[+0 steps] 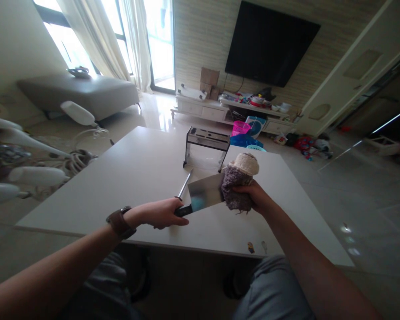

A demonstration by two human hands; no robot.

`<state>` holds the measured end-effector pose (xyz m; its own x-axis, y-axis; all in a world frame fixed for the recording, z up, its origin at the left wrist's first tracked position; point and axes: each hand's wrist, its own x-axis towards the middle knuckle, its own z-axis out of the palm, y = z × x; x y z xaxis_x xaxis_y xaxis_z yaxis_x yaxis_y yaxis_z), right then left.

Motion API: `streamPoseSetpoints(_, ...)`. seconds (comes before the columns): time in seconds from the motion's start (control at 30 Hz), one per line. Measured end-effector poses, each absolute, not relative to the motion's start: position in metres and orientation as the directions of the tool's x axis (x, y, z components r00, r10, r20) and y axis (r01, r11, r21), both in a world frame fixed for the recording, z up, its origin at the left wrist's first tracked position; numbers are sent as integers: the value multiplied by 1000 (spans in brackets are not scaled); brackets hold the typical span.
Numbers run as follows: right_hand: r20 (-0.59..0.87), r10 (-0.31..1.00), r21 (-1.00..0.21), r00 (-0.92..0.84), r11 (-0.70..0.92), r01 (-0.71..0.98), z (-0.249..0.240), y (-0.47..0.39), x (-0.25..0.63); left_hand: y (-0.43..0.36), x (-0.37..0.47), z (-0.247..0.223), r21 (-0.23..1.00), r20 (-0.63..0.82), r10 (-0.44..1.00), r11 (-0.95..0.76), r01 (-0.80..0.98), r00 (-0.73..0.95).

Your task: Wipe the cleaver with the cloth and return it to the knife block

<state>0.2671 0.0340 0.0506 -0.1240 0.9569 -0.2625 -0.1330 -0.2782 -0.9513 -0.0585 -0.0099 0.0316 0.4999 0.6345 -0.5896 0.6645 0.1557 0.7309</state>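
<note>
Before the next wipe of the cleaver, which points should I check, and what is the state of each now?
1. Left hand grips the cleaver by its handle: ok.
2. Right hand holds the cloth bunched against the blade's end: ok.
3. Right fingers away from the cutting edge: cannot tell, the cloth hides them.
4. Thin knife lying on the table near the left hand: not ok.
5. Knife rack standing apart from both hands: ok.

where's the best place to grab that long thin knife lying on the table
Probably by its dark handle end, nearest the left hand, coming from the near table edge. The thin knife lies flat with its blade pointing away toward the knife rack, beside the cleaver.
</note>
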Motion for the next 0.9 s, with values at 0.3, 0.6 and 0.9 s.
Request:
streamPoseSetpoints(0.3,-151,974,-918,168,-75,-391,60,51,268,-13,-34,42,837,-488,691,197,510,534)
streamPoseSetpoints(0.6,-199,978,-955,-69,-209,-210,63,47,285,-8,-52,40,759,-549,702,192,622,453)
streamPoseSetpoints(0.9,-203,959,-974,-197,-219,-63,59,39,285,-15,-56,38,726,-528,694,70,684,490)
